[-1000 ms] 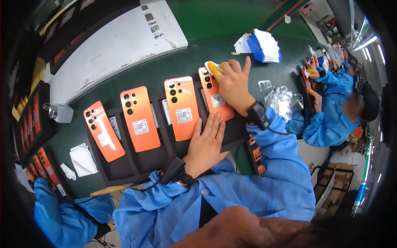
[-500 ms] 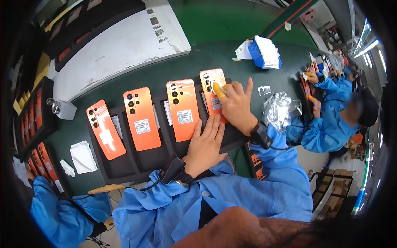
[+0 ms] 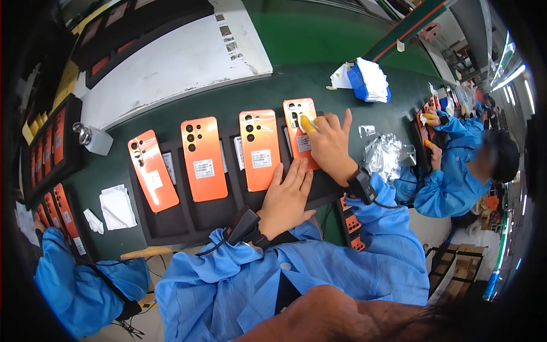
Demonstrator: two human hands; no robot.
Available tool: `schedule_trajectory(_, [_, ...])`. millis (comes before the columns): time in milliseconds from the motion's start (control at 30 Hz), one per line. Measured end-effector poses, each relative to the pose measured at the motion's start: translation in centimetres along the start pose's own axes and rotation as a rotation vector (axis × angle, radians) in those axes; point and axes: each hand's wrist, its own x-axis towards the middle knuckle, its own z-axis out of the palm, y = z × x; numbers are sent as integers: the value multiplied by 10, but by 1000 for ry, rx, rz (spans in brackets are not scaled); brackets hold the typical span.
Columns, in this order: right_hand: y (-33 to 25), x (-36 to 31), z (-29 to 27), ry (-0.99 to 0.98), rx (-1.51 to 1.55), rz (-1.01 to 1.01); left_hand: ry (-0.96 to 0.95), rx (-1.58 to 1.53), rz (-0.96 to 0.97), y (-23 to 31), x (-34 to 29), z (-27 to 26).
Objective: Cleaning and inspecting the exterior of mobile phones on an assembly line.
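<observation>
Several orange phones lie back up in a row on a black foam tray [image 3: 211,219], each with a dark camera cluster and a white label. The rightmost phone [image 3: 302,137] is under both my hands. My left hand [image 3: 286,199] lies flat with fingers spread, its fingertips on that phone's lower end. With yellow finger covers on, my right hand [image 3: 330,145] presses a small white wipe [image 3: 298,118], partly hidden, beside the camera lenses. To the left are a third phone [image 3: 258,148], one with a plain white patch [image 3: 152,171], and another phone [image 3: 204,159] between them.
A white pump bottle [image 3: 98,141] and folded white cloths [image 3: 118,208] stand left of the tray. A blue box of white wipes [image 3: 370,81] and crumpled clear film [image 3: 387,154] lie right. Co-workers in blue [image 3: 456,165] sit on both sides. A white board [image 3: 171,62] lies behind.
The view has shifted slightly, so the tray and phones appear a little to the right. My right fingertips stay at the rightmost phone's cameras; my left hand keeps its place.
</observation>
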Motion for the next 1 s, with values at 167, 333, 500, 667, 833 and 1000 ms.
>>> schedule_trajectory(167, [-2,12,-9,-33,29,75,24,13,2,-1,-4,-2])
schedule_trajectory(333, [-24,27,-17,238,245,52,73,-25,-38,2,-20,-9])
schedule_trajectory(500, [-70,40,2,192,277,-171,42,101,-133,-10,-52,-25])
schedule_trajectory(667, [-72,22,-5,95,218,-257,11,54,-134,-15,-54,-26])
schedule_trajectory(833, [-74,48,4,144,215,-302,23,63,-137,-15,-57,-26])
schedule_trajectory(1000, [-77,35,-2,133,187,-282,43,15,-110,-19,-57,-27])
